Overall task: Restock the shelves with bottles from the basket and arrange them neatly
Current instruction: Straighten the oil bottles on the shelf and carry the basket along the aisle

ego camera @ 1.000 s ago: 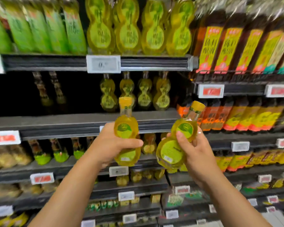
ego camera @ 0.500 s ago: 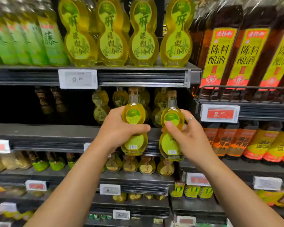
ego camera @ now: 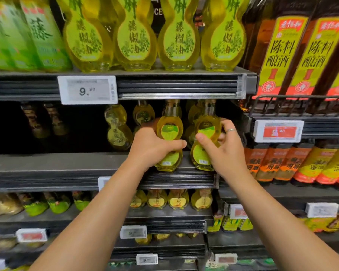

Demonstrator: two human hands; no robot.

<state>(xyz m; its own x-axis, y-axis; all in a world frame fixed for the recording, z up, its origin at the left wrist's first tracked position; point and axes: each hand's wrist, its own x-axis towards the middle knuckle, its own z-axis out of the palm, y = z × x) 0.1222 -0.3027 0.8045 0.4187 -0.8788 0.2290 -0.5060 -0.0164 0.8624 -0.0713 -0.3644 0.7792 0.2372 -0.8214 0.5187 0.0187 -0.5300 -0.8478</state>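
Two small gourd-shaped bottles of yellow oil stand upright at the front of the middle shelf [ego camera: 67,165]. My left hand [ego camera: 151,147] grips the left bottle [ego camera: 169,133] round its waist. Beside it my right hand [ego camera: 221,151] holds the right bottle [ego camera: 204,157], thumb across the front, fingers behind. Both bottle bases sit at the shelf's front edge. More bottles of the same kind [ego camera: 117,128] stand further back in the dark. The basket is out of sight.
Large bottles of the same oil [ego camera: 178,36] fill the shelf above, over a white price tag [ego camera: 87,89]. Brown bottles with yellow labels [ego camera: 278,55] stand to the right behind a wire rail. The middle shelf's left part is dark, with two dim bottles [ego camera: 45,120].
Both hands have moved forward with their bottles, from held in front of the shelves to set on the middle shelf's front edge. The tilted right bottle is now upright.
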